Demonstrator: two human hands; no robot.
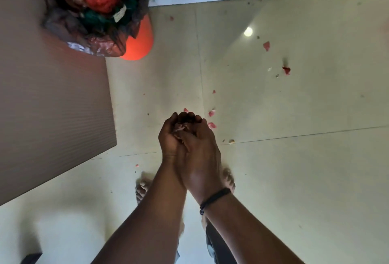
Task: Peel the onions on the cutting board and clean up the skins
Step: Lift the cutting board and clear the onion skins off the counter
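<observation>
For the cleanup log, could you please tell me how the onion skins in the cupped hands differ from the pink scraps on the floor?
The onion skins are bunched together, held between the left hand and right hand; the pink scraps lie scattered singly on the pale tiled floor. The held skins look darker, the scraps brighter pink. Both remain outside the orange bin.

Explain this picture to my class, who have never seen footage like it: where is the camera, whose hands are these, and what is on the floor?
There is no machine here. One wide-angle camera sits on a person's head and looks down, so you see their own arms and bare feet. The left hand and right hand are cupped together around a small heap of pinkish onion skins. Below lies a pale tiled floor with scattered red-pink skin scraps on it. At top left stands an orange bin lined with a dark plastic bag, already holding rubbish. The brown ridged panel on the left looks like furniture.
</observation>
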